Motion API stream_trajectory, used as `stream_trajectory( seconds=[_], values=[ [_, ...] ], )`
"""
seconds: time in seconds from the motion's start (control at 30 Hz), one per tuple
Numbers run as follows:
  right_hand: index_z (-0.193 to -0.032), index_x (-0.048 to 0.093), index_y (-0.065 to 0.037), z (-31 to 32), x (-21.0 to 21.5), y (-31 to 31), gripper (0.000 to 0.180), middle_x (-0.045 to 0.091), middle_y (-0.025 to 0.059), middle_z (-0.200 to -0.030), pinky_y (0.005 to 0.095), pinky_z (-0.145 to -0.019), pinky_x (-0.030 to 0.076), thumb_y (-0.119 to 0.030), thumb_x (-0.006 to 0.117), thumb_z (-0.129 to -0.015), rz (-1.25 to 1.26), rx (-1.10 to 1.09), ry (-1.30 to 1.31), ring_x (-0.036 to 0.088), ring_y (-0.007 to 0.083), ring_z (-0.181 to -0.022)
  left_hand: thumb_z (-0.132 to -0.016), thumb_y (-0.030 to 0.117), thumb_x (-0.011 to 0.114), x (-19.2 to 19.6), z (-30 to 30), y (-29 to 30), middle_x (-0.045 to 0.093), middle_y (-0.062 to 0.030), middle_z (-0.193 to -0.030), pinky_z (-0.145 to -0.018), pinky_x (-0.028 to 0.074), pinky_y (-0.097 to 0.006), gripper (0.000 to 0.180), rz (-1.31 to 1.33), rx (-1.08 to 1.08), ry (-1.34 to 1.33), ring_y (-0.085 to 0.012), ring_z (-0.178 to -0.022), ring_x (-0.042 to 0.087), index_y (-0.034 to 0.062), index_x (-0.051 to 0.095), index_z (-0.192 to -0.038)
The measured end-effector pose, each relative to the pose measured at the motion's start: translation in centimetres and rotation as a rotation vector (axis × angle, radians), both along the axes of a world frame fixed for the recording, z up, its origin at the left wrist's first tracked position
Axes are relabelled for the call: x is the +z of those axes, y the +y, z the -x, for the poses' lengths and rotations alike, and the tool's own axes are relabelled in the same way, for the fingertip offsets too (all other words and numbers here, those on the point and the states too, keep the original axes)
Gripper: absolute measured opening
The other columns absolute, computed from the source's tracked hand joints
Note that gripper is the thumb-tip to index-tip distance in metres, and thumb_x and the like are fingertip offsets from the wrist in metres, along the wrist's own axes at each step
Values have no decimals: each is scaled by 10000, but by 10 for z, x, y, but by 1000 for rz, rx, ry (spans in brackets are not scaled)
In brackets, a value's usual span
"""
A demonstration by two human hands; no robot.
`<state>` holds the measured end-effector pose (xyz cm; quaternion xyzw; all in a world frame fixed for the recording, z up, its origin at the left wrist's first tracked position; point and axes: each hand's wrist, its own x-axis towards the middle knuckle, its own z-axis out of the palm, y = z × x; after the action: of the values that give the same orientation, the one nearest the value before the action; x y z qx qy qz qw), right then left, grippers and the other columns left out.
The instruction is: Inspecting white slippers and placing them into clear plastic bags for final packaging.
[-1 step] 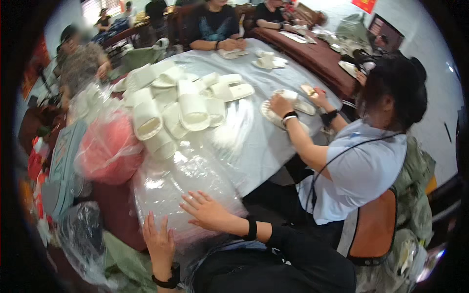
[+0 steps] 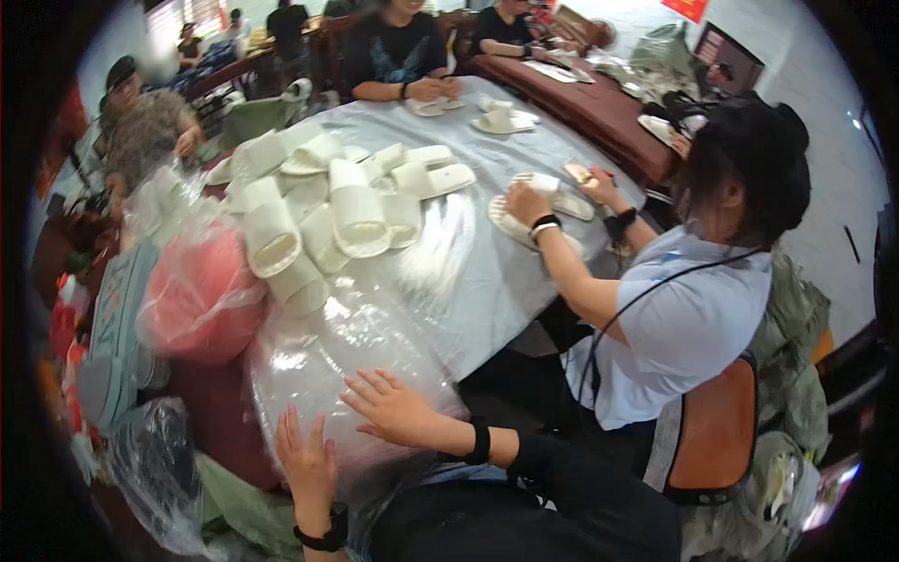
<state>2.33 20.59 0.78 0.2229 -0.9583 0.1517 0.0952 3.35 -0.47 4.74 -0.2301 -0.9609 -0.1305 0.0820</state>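
Note:
A stack of clear plastic bags point(image 2: 323, 361) lies at the table's near edge, shiny and creased. My right hand point(image 2: 393, 410) is stretched flat over it with the fingers spread, holding nothing. At the stack's near left edge, my left hand point(image 2: 307, 459) is upright with its fingers extended and nothing in it. Whether either palm presses on the plastic, I cannot tell. Beyond the bags rises a heap of cream-white slippers point(image 2: 356, 211), several of them overlapping. A pink bundle in clear plastic point(image 2: 201, 290) sits left of the stack.
On my right a seated person in a white shirt point(image 2: 688, 318) handles a white slipper point(image 2: 510, 220). Across the grey-covered table point(image 2: 506, 318) another person point(image 2: 398, 56) rests both hands by slippers. A grey-green plastic case point(image 2: 122, 328) and crumpled plastic point(image 2: 159, 459) are at left.
The whole view has shifted a little, so the table and people sit slightly further left. Both my hands keep nearly the same pose over the plastic bags.

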Motion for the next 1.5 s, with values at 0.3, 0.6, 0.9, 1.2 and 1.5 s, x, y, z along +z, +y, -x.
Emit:
stream_trajectory(
  seconds=[0.3,0.6,0.9,1.2,1.5],
  values=[
    [-1287,482,-72,22,1,63,491,427,184,-1360,462,-1008,333,-319,580,-874,197,-136,65,415,353,-1224,-886,253,524,-69,15,32,289,-202,-1464,-1106,147,-554,440,90,-15,-82,-403,-1356,235,139,483,-1309],
    [-1339,426,-90,110,9,82,547,415,219,-1351,471,-979,360,-285,605,-859,371,-202,31,427,369,-1209,-891,287,521,-86,17,26,300,-184,-1469,-1109,150,-547,446,124,28,60,-383,-1367,234,168,480,-1319],
    [-1188,608,-190,158,11,93,374,239,208,-1482,509,-1026,305,-278,626,-826,166,-307,171,334,407,-1296,-884,299,508,-81,17,36,315,-177,-1462,-1111,150,-543,440,102,12,21,-379,-1365,240,172,496,-1305],
    [-1138,650,-155,171,9,96,358,150,183,-1527,563,-1083,191,-274,641,-801,-4,-326,82,139,358,-1411,-907,318,474,-85,18,30,307,-162,-1474,-1115,151,-527,428,135,27,50,-359,-1373,238,170,492,-1309],
    [-1039,642,-67,190,9,99,341,338,131,-1444,569,-1112,128,-245,669,-749,-102,-331,255,264,252,-1377,-928,324,441,-84,21,35,299,-147,-1484,-1122,144,-507,425,158,12,96,-343,-1381,233,164,487,-1319]
  ],
)
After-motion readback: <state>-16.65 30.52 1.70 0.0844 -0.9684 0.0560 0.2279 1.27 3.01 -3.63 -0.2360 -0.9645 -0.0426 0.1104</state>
